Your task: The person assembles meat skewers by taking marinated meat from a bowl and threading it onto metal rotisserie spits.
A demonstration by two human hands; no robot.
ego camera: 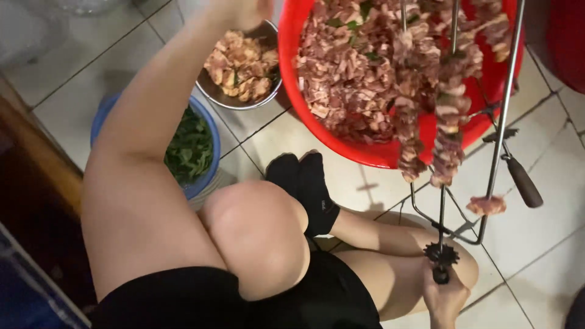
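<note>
The right hand [443, 298] grips the base of a multi-pronged metal skewer rack [451, 122], holding it upright so the threaded meat hangs over the red basin [292, 55]. The left hand [241, 9] reaches toward a steel bowl [214, 91] of meat, probably picking pieces; it is cropped, so I cannot tell its grip.

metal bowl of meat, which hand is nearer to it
Left. The left hand hovers right above the metal bowl of meat; the right hand grips the skewer rack's handle far below, by the knee.

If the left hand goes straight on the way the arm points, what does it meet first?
Probably the metal bowl of chopped meat: the left hand is already over its far rim, though height above it is unclear.
</note>
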